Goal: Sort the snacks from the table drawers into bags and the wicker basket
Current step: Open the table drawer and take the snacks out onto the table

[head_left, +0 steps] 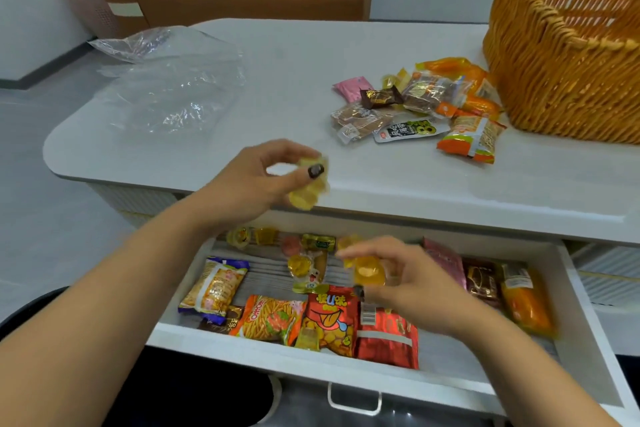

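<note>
Clearly translucent yellow jelly cups (369, 274), blurred.

Both bare forearms reach forward. The left hand (266, 173) is raised with its fingers (294, 149) curled in a pinch; the right hand (412, 284) sits lower, also pinching.

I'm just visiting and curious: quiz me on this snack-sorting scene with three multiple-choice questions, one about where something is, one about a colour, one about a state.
1. Where does the wicker basket stand?
A. on the tabletop, far right
B. inside the drawer
C. on the floor

2. What colour are the jelly cups that the left hand holds?
A. blue
B. yellow
C. black

3. In what state is the drawer?
A. pushed shut
B. taken out and set on the table
C. pulled open with snacks inside

Answers: 1 A, it sits on the white table beside the snack pile. 2 B, they are translucent yellow. 3 C, packets lie in it under the right hand.
</note>
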